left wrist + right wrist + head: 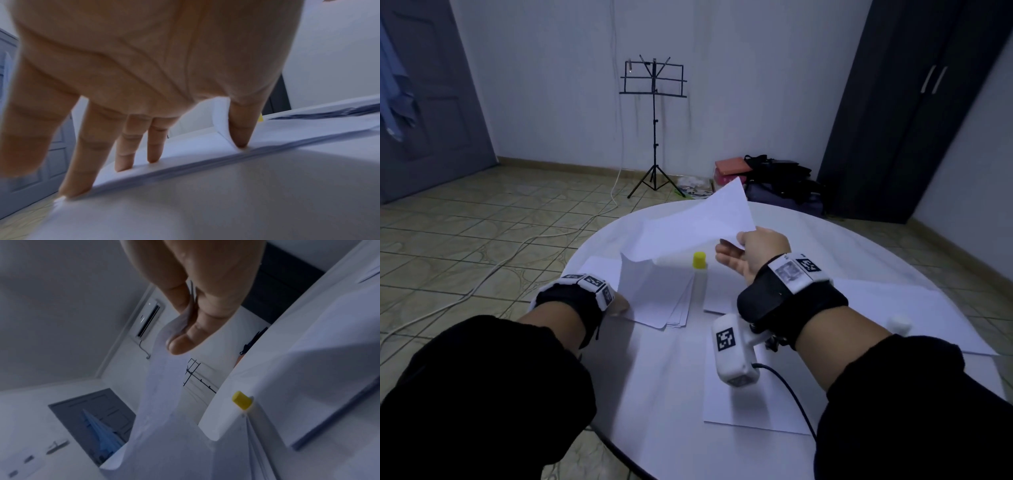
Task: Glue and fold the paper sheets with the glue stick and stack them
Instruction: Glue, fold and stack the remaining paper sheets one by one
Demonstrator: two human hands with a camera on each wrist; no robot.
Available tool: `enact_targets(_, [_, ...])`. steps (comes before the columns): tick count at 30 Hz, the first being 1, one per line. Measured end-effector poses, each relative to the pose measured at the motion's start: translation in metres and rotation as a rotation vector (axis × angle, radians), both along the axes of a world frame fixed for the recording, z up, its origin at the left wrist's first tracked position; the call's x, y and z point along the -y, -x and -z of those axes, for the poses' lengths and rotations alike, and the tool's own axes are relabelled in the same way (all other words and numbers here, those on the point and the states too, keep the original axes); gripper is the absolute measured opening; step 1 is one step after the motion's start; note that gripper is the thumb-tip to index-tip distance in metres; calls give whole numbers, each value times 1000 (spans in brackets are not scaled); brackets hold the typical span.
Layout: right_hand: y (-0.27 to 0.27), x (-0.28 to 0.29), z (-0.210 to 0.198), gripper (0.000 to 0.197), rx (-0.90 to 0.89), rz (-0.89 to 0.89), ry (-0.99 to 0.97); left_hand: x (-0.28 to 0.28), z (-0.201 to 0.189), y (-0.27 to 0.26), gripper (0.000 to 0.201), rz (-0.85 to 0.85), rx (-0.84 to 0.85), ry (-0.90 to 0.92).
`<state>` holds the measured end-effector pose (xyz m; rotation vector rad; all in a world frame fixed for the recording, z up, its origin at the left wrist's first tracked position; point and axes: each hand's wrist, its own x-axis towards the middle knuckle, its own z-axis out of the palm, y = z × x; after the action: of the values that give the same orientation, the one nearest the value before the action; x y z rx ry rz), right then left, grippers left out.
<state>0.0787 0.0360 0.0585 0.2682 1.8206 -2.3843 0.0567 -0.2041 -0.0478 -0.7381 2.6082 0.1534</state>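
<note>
My right hand (739,245) pinches a corner of a white sheet (698,222) between thumb and fingers and holds it lifted over the round white table (661,394); the pinch shows in the right wrist view (185,327). My left hand (619,305) presses straight fingers (123,154) onto the near left edge of a stack of folded sheets (661,294), its thumb under the lifted sheet's lower edge (222,120). A glue stick with a yellow cap (699,260) stands behind the stack, also seen as the yellow cap (241,400).
More flat sheets lie at the right (887,308) and near front (756,404) of the table. A small white cap-like piece (899,323) sits on the right sheet. A music stand (654,130), bags and a dark wardrobe stand beyond the table.
</note>
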Motion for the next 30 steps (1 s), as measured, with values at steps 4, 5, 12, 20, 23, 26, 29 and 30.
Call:
enact_targets(4, [-6,-22,0,33,23,74,112,15,14,9,57,-26,-48,33])
enact_targets(5, [-6,-28,0,35,25,105,130,30,33,25,64,-48,-64,24])
enact_targets(12, [-22,-54,-5,34,5,166,181,33,23,-1,105,36,-179,51])
enact_targets(20, [-46,-64,3,39,37,51,131,-3,-37,-52,68,-44,-222,-4])
enact_targets(23, [-58,-76,13,48,43,19,136,-33,-54,-64,46,-280,-424,-876])
enact_targets(26, [-71,-97,24,51,51,9,97,-62,-73,-82,32,-306,-549,-1419])
enact_targets(29, [-86,-121,32,16,68,-37,10,-88,-72,-96,21,-150,-567,-1439])
enact_targets(30, [-91,-130,35,8,79,-55,-28,-96,-68,-99,27,-93,-542,-1396])
